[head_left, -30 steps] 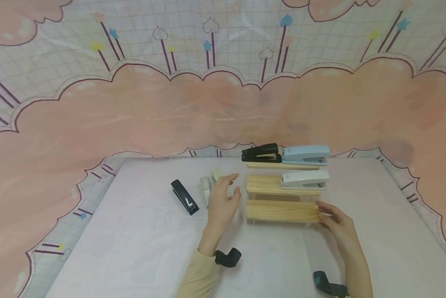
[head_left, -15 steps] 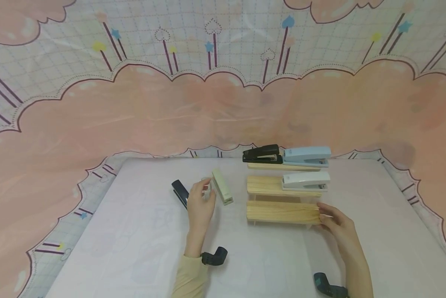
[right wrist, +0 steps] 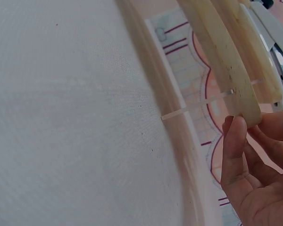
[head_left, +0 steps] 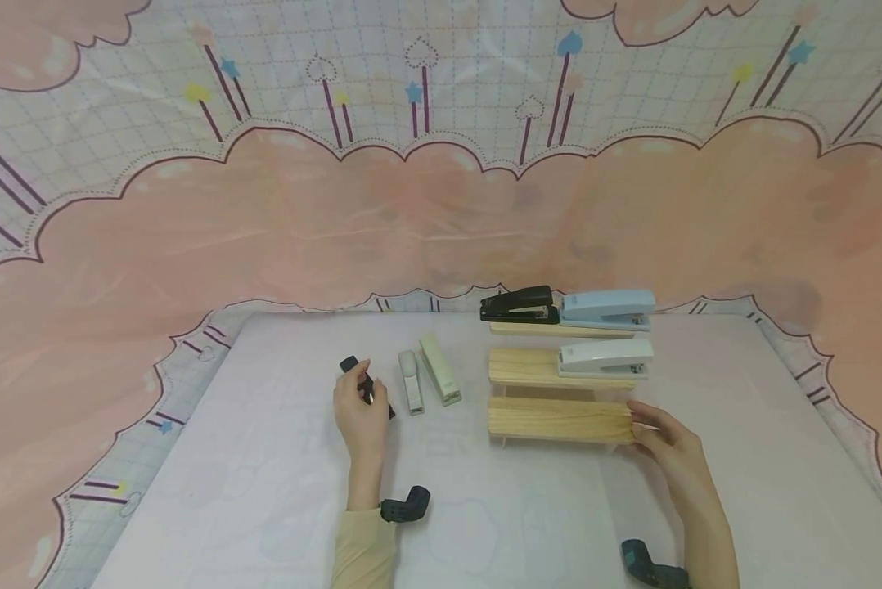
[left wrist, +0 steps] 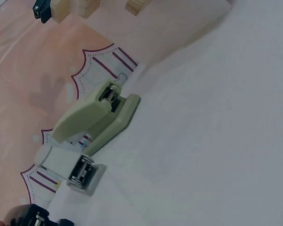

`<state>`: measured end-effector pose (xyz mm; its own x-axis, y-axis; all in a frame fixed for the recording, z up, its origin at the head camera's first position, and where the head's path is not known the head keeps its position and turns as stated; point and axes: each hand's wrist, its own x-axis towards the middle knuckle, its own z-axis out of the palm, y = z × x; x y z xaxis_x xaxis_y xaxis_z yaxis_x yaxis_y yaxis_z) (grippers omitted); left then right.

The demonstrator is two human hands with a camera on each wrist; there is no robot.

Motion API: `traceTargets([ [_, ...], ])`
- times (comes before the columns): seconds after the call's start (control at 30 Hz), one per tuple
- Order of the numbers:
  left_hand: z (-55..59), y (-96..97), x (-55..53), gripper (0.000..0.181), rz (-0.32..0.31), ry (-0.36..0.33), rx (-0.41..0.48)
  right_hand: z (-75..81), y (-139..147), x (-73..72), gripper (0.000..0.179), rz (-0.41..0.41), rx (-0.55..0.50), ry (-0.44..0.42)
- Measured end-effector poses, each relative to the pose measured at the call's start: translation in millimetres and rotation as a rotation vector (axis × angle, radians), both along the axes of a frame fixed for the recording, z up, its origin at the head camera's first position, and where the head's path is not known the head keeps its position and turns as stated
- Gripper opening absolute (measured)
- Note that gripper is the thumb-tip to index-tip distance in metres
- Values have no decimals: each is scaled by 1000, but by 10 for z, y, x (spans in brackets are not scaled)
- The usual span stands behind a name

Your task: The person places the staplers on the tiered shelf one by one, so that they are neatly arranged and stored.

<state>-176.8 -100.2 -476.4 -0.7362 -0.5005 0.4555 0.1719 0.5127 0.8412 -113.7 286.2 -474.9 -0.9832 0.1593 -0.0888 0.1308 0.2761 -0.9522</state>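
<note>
My left hand (head_left: 362, 417) is over a black stapler (head_left: 367, 391) lying on the left of the table, fingers and thumb curled at its sides. In the left wrist view only an end of that black stapler (left wrist: 35, 216) shows, with fingertips beside it. My right hand (head_left: 672, 450) pinches the right end of the lowest step of a three-tier wooden display stand (head_left: 559, 419). The right wrist view shows the thumb and fingers on the plank's end (right wrist: 245, 106). To the right of my left hand lie a small grey-white stapler (head_left: 411, 384) and a pale green stapler (head_left: 441, 372).
A black stapler (head_left: 518, 304) and a light blue stapler (head_left: 606, 308) stand on the stand's top step. A white stapler (head_left: 605, 357) sits at the right of the middle step. A patterned cloth (head_left: 426, 221) hangs behind the white table (head_left: 264, 458).
My left hand has moved left, from beside the pale green stapler, past the grey-white one, to the black stapler. My right hand has stayed on the stand.
</note>
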Motion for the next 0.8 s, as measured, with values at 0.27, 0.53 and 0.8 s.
traceTargets([
  [0.27,-88,-50,-21,41,84,2,51,-3,12,14,45,4,-2,-10],
  [0.53,-114,-96,-8,53,86,-86,94,-3,13,12,45,2,0,-17],
  [0.8,-141,-103,-17,63,51,-170,117,0,0,-1,45,-7,6,-9],
])
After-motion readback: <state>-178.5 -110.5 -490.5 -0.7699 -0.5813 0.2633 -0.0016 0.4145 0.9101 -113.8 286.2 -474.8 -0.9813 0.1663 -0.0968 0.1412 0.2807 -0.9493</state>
